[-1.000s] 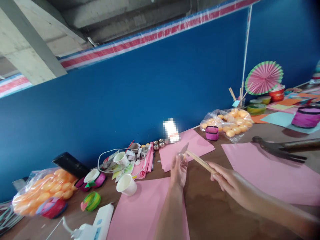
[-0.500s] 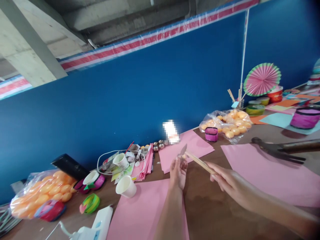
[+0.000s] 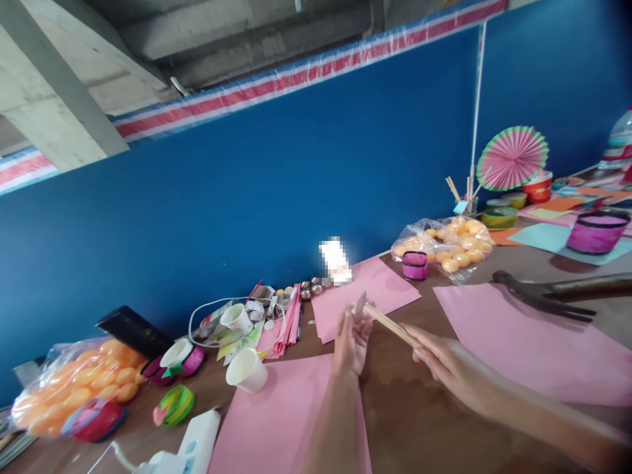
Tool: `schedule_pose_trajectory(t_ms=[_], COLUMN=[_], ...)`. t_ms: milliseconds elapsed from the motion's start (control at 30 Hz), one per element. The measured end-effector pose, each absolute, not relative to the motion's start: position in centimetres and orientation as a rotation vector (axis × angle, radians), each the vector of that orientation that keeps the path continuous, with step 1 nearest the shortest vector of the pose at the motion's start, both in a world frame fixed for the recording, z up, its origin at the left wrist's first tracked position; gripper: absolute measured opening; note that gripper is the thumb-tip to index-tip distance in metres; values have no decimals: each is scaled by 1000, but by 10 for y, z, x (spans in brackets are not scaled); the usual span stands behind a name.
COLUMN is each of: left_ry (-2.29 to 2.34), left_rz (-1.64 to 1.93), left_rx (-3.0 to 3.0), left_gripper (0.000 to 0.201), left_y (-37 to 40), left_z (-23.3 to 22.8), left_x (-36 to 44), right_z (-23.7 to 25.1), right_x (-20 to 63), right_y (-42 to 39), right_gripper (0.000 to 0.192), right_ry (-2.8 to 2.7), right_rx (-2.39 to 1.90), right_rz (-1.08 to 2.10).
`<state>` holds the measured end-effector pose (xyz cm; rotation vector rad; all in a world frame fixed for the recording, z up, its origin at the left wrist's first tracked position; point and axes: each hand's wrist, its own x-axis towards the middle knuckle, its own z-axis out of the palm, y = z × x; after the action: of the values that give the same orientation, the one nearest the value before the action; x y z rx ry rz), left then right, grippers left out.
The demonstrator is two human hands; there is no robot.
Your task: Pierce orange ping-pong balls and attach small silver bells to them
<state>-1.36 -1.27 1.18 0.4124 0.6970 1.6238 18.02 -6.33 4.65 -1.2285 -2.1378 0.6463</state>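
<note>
Fingers (image 3: 359, 321) of the left hand (image 3: 351, 342) pinch a small pale piece (image 3: 360, 305) at the tip of a thin wooden stick (image 3: 392, 324), at lower centre of the frame. The right hand (image 3: 451, 370), at lower right, has its fingers closed on the stick's other end. The stick spans the gap between both hands above the desk (image 3: 419, 421); its long axis runs from lower right to upper left, the tip pointing toward the blue wall (image 3: 247, 197). A pink paper sheet (image 3: 276, 421) lies below the left hand.
</note>
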Motion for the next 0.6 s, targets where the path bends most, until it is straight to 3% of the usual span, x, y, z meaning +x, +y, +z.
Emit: schedule_pose_trajectory(t_ms=[600], left_ry=[749], left_rz=[1587], left_rx=[410], left_gripper=[18], left_y=[-11], left_z=[7], left_x=[-14], right_z=[56], right_x=[183], right_y=[-62], right_gripper=[41], right_ry=[-2171], right_rx=[-1202], right_rz=[696])
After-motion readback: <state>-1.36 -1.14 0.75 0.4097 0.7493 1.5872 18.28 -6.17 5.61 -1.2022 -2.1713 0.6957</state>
